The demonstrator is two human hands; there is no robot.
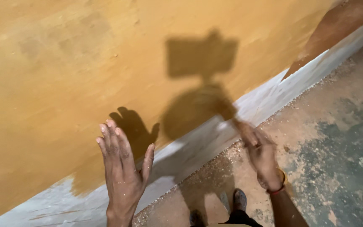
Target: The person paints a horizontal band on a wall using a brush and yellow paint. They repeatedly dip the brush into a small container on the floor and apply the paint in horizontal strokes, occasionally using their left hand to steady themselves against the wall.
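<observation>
I keep my left hand (122,168) open and empty, fingers together, raised close to the ochre wall (64,75) above its pale base strip (265,98), while my blurred right hand (262,157) hangs lower, its grip unreadable.

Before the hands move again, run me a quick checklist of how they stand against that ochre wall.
1. Left hand empty: ok, open flat, fingers together and pointing up, nothing in it.
2. Left hand touching the ochre wall: cannot tell; its shadow falls just beside it.
3. Right hand empty: cannot tell, it is blurred, near the pale skirting band.
4. Wrist free: ok, only a red band shows on the right wrist.
5. Footing: not ok for tidiness; the floor is patchy with gritty dust along the wall's foot, shoes close to it.
</observation>
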